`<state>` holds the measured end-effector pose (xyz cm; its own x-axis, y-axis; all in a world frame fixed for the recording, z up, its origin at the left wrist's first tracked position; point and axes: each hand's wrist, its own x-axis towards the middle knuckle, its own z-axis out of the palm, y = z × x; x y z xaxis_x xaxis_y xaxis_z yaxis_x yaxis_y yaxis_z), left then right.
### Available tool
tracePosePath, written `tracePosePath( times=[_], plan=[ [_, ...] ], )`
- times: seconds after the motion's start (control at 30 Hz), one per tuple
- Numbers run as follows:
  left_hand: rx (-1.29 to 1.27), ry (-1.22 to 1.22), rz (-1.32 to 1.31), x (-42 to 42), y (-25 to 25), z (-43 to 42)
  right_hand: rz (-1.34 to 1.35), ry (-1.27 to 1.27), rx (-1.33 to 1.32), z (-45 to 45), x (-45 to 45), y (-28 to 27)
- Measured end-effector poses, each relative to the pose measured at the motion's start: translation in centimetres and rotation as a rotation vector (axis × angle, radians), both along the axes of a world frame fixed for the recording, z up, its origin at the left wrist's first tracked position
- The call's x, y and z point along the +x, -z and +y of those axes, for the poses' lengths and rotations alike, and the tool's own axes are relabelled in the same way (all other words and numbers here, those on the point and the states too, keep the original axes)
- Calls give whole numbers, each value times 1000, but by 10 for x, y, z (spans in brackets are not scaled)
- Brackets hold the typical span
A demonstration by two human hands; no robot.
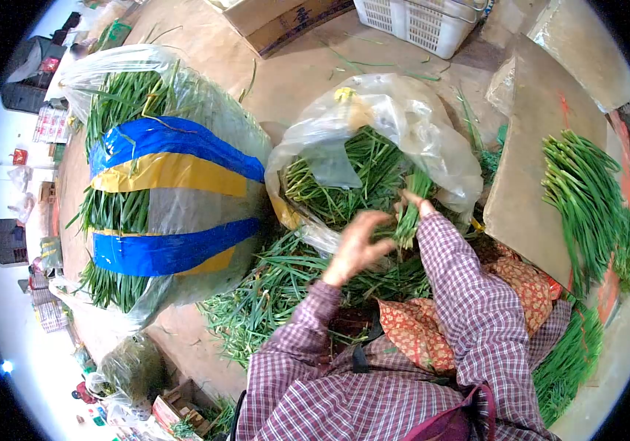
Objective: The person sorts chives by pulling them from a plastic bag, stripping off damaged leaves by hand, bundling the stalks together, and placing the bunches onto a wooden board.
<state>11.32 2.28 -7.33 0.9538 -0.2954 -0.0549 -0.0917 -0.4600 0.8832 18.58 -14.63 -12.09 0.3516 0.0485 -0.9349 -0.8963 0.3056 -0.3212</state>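
My right hand (418, 205) grips a small bunch of chives (407, 225), long green leaves with paler ends, held at the near edge of an open plastic bag (425, 117). To its left, my left hand (361, 248) is apart from the bunch, its fingers spread and holding nothing. Inside the bag lie more loose chives (374, 165), partly covered by a flap of clear plastic. Below both hands a heap of loose green leaves (285, 283) spreads over the floor toward my lap.
A large clear bag with blue and yellow stripes (183, 165), stuffed with greens, stands on the left. At right, a board (532, 169) leans beside neat chive bundles (583, 202). A cardboard box (285, 26) and white crate (421, 28) sit at the back.
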Motion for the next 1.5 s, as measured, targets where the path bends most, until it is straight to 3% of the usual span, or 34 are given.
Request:
tracePosePath(
  times=[0.03,0.1,0.17,0.2,0.27,0.33,0.37,0.53,0.57,0.63,0.67,0.87,0.97,1.03,1.13,1.23,1.27,1.33,1.37,1.43,1.5],
  plan=[
    [35,-136,90,9,-21,19,-79,-8,102,-6,3,26],
    [311,-200,-291,31,18,71,51,-419,-424,-2,6,23],
    [587,-187,-409,53,14,95,-47,-371,-156,-2,-2,31],
    [590,-183,-409,66,15,101,-17,-271,-41,3,-1,36],
    [882,-48,-255,84,24,110,17,-139,135,16,-2,33],
    [983,-31,-147,98,29,111,-76,-116,278,13,-2,43],
    [1084,-20,-35,104,33,112,-14,-121,284,10,0,48],
    [1192,-68,-59,107,55,111,-17,3,176,6,6,40],
    [1192,-64,-60,105,55,111,-16,6,176,7,9,44],
    [1112,-111,13,104,50,108,-88,-142,-145,9,18,53],
    [1122,-121,-113,101,49,107,-109,92,178,12,17,59],
    [940,-155,-122,89,35,80,11,59,379,34,11,45],
    [849,-191,-156,66,48,47,-4,-17,317,41,6,18],
    [839,-165,-191,43,58,15,-219,-127,622,36,1,47],
    [819,-128,-52,18,62,-31,-137,-401,128,24,-1,27],
    [623,-63,-31,1,57,-48,-113,-440,66,5,-5,19],
    [562,-1,-46,-1,43,-50,-147,-444,31,-5,-6,95],
    [406,56,-35,-1,29,-40,-140,-342,211,-12,-8,79],
    [240,9,-95,7,13,-29,-122,-293,353,-16,-5,83],
    [185,-255,-5,22,4,-3,-204,-427,88,-14,-7,69],
    [379,-411,-61,30,33,25,-176,-426,66,-11,-7,58]
  ],
)
